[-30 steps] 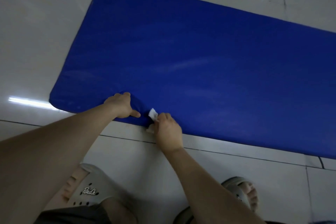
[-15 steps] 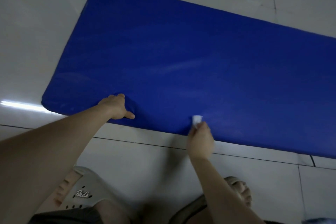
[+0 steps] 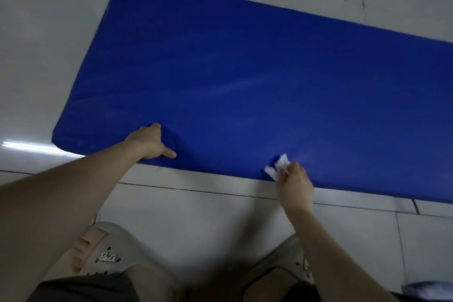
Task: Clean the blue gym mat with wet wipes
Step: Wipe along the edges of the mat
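The mat (image 3: 245,76) lies flat on the floor (image 3: 196,216). The left hand (image 3: 149,141) grips its near edge; the right hand (image 3: 295,185) pinches a wipe (image 3: 277,167) against that edge.

dim, floor glare (image 3: 31,147) at left

This is an indoor room with a glossy pale-grey tiled floor (image 3: 208,223) crossed by dark grout lines. A thick blue padded gym mat (image 3: 245,68) lies on it, and a tube light's reflection (image 3: 31,146) gleams at 9 o'clock; whether home or gym is unclear.
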Demonstrator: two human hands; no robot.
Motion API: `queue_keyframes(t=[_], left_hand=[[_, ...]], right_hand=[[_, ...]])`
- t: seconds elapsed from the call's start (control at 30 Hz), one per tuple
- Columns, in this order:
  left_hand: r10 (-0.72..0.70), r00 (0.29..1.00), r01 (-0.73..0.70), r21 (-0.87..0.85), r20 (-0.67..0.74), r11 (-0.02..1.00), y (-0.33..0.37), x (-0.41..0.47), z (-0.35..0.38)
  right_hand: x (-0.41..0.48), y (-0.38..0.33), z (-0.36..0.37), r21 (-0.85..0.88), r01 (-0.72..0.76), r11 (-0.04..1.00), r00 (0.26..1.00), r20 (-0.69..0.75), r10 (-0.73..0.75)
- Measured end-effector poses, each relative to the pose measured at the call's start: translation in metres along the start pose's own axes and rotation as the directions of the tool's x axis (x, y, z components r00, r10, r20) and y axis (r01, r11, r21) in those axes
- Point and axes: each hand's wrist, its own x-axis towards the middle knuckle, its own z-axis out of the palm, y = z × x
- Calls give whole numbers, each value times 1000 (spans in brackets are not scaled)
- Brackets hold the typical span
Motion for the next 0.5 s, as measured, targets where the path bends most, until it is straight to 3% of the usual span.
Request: queue_keyframes(t=[0.13, 0.27, 0.37, 0.43, 0.5], left_hand=[[24, 999, -21, 103, -24, 994, 12, -14, -5], [267, 963, -241, 310, -41, 920, 55, -31, 6], [532, 846, -463, 428, -49, 776, 101, -44, 41], [625, 780, -498, 566, -39, 657, 124, -48, 64], [630, 775, -468, 624, -50, 626, 134, -44, 72]], right_hand=[[16, 24, -7, 177, -326, 929, 945, 23, 327], [30, 45, -18, 308, -600, 738, 794, 118, 596], [35, 51, -24, 497, -616, 612, 754, 145, 641], [34, 49, -26, 609, -583, 539, 751, 149, 644], [30, 46, -29, 612, -570, 548, 770, 168, 615]])
